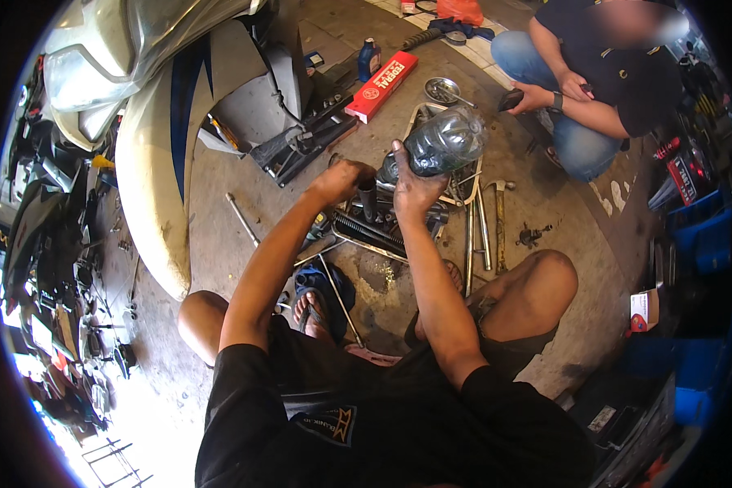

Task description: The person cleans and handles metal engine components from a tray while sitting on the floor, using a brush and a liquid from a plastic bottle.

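Bottle (pixel 455 141), clear and tilted, is just right of the frame's upper centre, its lower-left end gripped by the right hand (pixel 419 193). Near the centre, the left hand (pixel 340 182) has its fingers curled around a dark tube (pixel 368 203).

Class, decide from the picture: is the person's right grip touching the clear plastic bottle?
Touching: the head view shows the right grip holding the clear plastic bottle, thumb lying against its side.

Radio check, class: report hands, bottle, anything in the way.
Left hand gripping dark tube. Right hand holding clear bottle, tipped toward tube. Possible obstruction: cluttered tray below.
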Motion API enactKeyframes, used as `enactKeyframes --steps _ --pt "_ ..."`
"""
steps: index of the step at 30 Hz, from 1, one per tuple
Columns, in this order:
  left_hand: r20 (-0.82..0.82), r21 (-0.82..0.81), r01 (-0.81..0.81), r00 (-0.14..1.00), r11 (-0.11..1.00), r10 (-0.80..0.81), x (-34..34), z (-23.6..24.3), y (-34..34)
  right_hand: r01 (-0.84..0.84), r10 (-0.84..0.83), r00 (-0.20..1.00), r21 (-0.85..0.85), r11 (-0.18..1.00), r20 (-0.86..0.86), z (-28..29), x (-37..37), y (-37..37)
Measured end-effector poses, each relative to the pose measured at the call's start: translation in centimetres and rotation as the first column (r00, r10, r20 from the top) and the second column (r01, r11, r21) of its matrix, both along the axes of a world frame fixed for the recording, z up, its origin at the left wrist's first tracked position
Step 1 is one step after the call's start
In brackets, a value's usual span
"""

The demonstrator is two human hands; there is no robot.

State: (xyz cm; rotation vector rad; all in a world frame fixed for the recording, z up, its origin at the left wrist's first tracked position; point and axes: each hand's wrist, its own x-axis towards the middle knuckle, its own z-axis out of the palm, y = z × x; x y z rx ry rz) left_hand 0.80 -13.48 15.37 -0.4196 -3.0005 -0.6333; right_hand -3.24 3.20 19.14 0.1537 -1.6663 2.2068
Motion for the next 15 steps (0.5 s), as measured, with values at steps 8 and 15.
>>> enactKeyframes --steps 8,15 --pt "0.239 0.575 -0.471 0.879 0.67 0.413 2.1 -1.6 4.4 -0.005 0.002 0.999 0.104 0.995 0.032 0.3 0.3 0.7" --pt "0.312 0.873 -0.475 0.718 0.111 0.623 0.6 -7.5 7.4 -0.193 0.192 0.981 -0.055 0.98 -0.007 1.5 0.7 1.0"
